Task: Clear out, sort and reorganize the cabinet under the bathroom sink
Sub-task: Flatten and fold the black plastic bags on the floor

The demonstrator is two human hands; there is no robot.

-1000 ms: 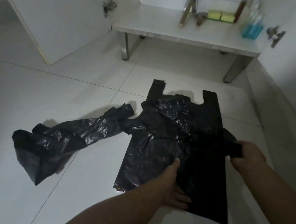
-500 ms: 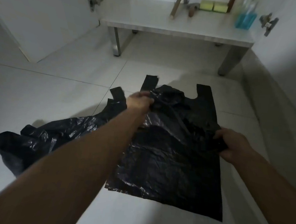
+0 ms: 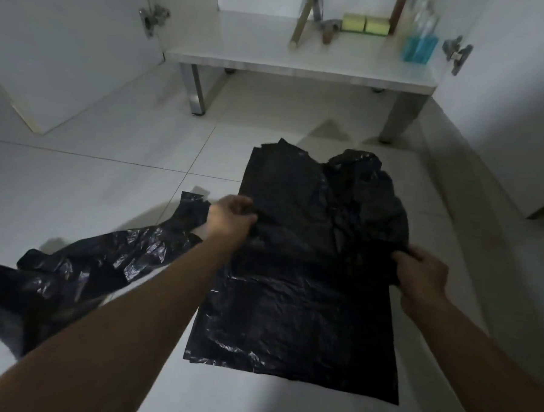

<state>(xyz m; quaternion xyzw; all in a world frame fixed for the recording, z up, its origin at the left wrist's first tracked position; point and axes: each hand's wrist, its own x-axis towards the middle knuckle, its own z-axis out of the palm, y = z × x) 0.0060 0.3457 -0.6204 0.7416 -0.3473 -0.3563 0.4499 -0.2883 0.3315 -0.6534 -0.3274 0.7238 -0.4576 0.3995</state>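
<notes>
Left hand: the left hand (image 3: 231, 217) is stretched far forward on a straight arm, knuckles up, and its curled fingers pinch the left edge of the flat black bag (image 3: 294, 301).
Right hand: the right hand (image 3: 423, 278) is closer to the body, wrist bent a little inward; fingers and thumb grasp the crumpled plastic at the right side of the same bag.
Flat black bag: it lies spread on the white tiled floor (image 3: 92, 180), in front of the open cabinet; its upper part is folded and wrinkled between the two hands, its lower part is flat on the tiles.
Second black bag: a second black bag (image 3: 71, 277) lies crumpled on the floor to the left, under the left forearm, touched by neither hand.
Cabinet: the cabinet shelf (image 3: 272, 56) stands on metal legs, both doors open.
On the shelf: two yellow sponges (image 3: 365, 24) at the back, a blue bottle (image 3: 420, 48) at the right end.
</notes>
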